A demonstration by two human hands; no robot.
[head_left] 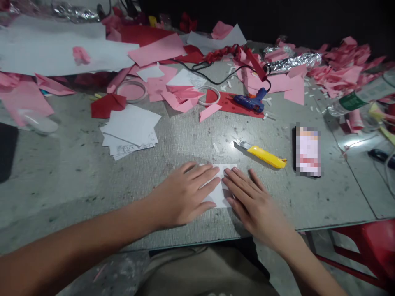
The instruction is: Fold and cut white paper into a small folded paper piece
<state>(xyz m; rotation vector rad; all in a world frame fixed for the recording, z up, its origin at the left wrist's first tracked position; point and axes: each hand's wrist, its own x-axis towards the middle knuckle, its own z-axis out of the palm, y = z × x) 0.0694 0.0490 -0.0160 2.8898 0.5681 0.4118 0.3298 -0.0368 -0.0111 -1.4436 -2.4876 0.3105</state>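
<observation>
left hand (187, 194) + right hand (253, 199): grips flat, fingers out, nothing pinched | white paper (221, 195) under both, near edge of worktop (77, 176), prob to keep it flat | yellow cutter (267, 157) far-right of it, handy spot imo

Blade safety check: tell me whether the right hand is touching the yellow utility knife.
Apart: the head view shows a strip of bare tabletop between the right hand and the yellow utility knife.
</observation>
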